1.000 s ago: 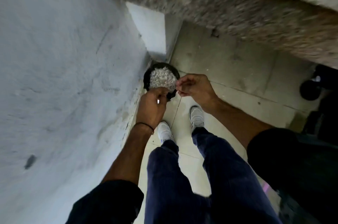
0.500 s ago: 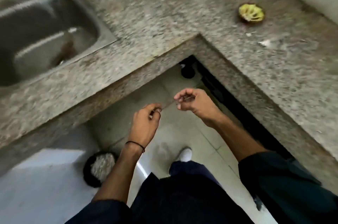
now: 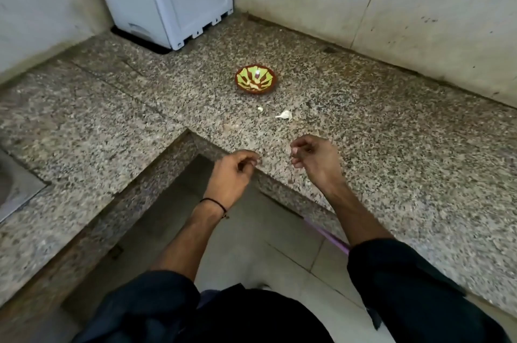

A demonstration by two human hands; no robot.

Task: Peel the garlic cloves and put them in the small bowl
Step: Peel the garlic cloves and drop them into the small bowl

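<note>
Granite counter (image 3: 405, 152); garlic clove (image 3: 284, 114) seen just beyond right hand (image 3: 314, 159), left hand (image 3: 233, 173) farther; both loosely curled, nothing held.

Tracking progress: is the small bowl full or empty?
Mostly empty: the small bowl shows its painted inside nearly all over. One pale spot at its middle may be a clove or glare; cannot tell.

I get soft, even, fairly dim light with faint shadows; a glint sits in the small bowl (image 3: 256, 91), and the frame edges bow.
</note>
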